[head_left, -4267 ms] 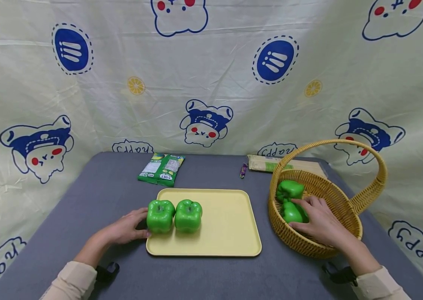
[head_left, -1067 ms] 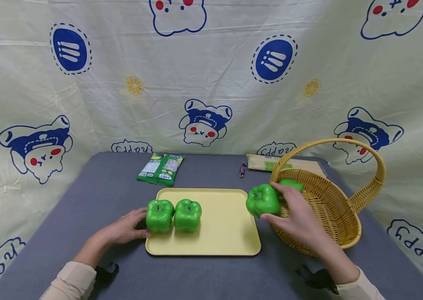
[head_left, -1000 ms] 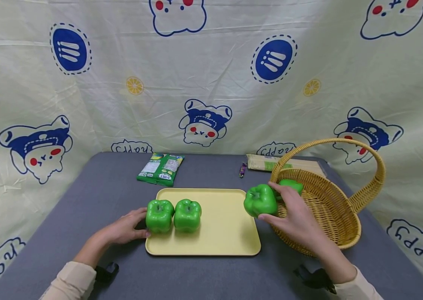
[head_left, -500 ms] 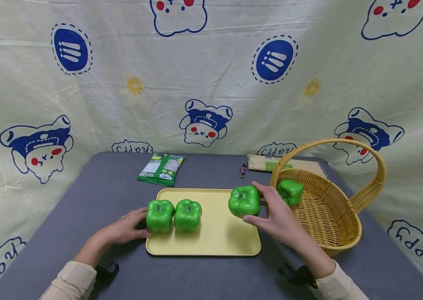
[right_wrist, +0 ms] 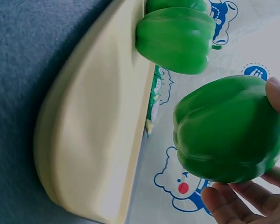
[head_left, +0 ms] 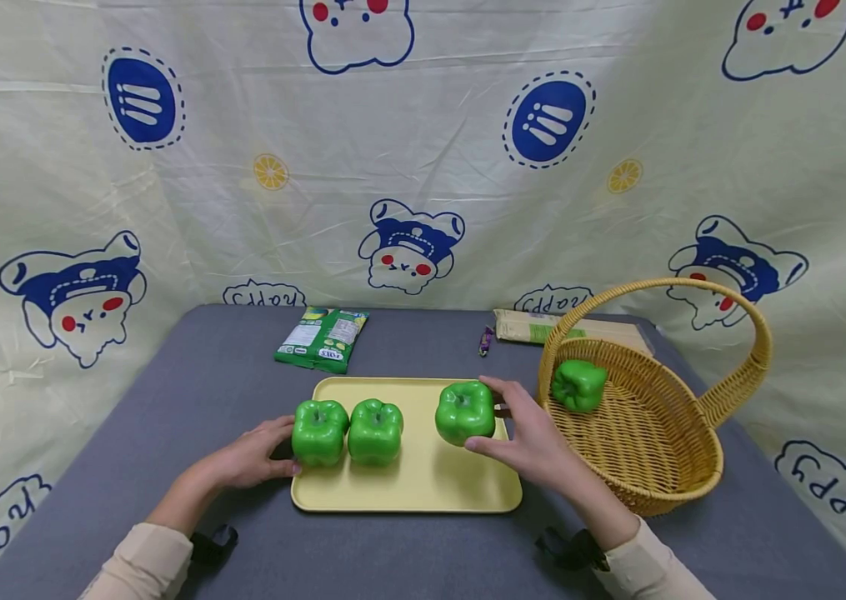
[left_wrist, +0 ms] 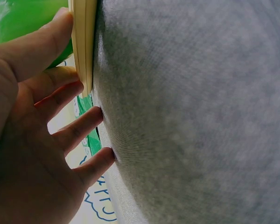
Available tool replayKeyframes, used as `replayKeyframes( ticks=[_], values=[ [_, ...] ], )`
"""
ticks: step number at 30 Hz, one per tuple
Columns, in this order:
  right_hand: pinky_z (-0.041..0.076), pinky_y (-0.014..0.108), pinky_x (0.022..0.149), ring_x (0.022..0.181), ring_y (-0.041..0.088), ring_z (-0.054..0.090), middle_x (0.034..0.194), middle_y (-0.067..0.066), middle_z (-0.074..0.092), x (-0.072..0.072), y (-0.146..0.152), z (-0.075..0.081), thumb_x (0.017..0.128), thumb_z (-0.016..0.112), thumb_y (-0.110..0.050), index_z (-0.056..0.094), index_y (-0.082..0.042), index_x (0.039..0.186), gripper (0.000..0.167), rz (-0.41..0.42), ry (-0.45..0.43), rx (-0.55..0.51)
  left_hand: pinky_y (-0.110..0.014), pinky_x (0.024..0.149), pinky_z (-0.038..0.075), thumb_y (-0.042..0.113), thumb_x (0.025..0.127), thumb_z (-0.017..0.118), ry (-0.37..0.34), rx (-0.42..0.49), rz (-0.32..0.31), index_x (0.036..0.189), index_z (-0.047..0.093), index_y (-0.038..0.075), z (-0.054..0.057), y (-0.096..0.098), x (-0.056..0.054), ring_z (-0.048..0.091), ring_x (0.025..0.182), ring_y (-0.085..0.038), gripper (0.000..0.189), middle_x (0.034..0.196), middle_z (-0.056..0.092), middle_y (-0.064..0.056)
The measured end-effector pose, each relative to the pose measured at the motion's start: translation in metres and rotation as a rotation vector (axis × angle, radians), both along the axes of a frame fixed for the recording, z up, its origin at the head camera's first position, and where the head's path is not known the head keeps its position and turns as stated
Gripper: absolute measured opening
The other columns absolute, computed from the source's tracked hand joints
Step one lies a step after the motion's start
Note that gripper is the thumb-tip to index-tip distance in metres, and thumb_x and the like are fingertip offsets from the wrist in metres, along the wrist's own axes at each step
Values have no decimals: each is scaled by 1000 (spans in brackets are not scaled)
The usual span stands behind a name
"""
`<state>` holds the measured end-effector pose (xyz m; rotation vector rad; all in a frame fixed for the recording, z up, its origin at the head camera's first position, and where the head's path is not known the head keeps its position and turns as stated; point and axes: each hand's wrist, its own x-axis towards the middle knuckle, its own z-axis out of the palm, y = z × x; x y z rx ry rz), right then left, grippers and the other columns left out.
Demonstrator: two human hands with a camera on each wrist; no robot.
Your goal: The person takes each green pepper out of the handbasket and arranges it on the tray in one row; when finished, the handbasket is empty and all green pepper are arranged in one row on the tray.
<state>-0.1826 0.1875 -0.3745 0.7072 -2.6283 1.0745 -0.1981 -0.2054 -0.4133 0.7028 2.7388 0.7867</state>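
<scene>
My right hand (head_left: 531, 437) holds a green bell pepper (head_left: 464, 413) between thumb and fingers. In the right wrist view that bell pepper (right_wrist: 228, 130) is held above the pale yellow tray (right_wrist: 93, 116), with a gap below it. Two more green bell peppers, a left one (head_left: 320, 433) and a right one (head_left: 376, 432), stand side by side on the left part of the tray (head_left: 423, 487). My left hand (head_left: 253, 454) rests at the tray's left edge. In the left wrist view its thumb touches the tray rim (left_wrist: 82, 42), and its spread fingertips meet the table.
A wicker basket (head_left: 648, 458) with a tall arched handle stands on the right, holding one green bell pepper (head_left: 579, 386). Behind the tray lie a green snack bag (head_left: 323, 337), a small purple wrapped candy (head_left: 486, 341) and a flat beige package (head_left: 580, 329). A printed curtain hangs behind the table.
My right hand has taken a bell pepper out of the basket and carried it left, over the right half of the tray. The left hand stays at the tray's edge.
</scene>
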Motion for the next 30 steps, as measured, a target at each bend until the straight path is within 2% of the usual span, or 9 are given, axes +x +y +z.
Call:
replayKeyframes(
  ticks=[5, 13, 22, 30],
  values=[
    [53, 39, 86, 102, 16, 56, 114, 5, 55, -5, -5, -9, 71, 82, -32, 43, -10, 138, 81, 0, -2, 2, -65, 102, 31, 27, 84, 70, -4, -3, 6, 134, 47, -6, 0, 0, 0, 36, 130, -49, 64, 142, 40, -28],
    [53, 36, 88, 104, 23, 61, 119, 9, 58, -12, -12, -24, 72, 82, -26, 41, -7, 138, 80, 16, -52, -24, -65, 102, 31, 28, 84, 70, -12, -2, 7, 134, 47, -5, 1, 1, 2, 36, 130, -48, 64, 142, 40, -27],
    [51, 43, 91, 108, 29, 61, 121, 12, 59, -13, -18, -29, 73, 81, -31, 39, -7, 139, 81, 24, -125, -3, -65, 102, 31, 28, 84, 70, -8, -2, 5, 134, 45, -7, 2, 2, 2, 36, 130, -49, 65, 142, 40, -28],
    [51, 38, 92, 110, 23, 62, 129, 7, 57, -11, -23, -32, 71, 82, -33, 41, -11, 139, 82, -8, -157, 50, -66, 102, 30, 28, 84, 70, -9, -2, 10, 135, 45, -7, 2, 1, 1, 36, 130, -49, 66, 142, 40, -28]
  ],
)
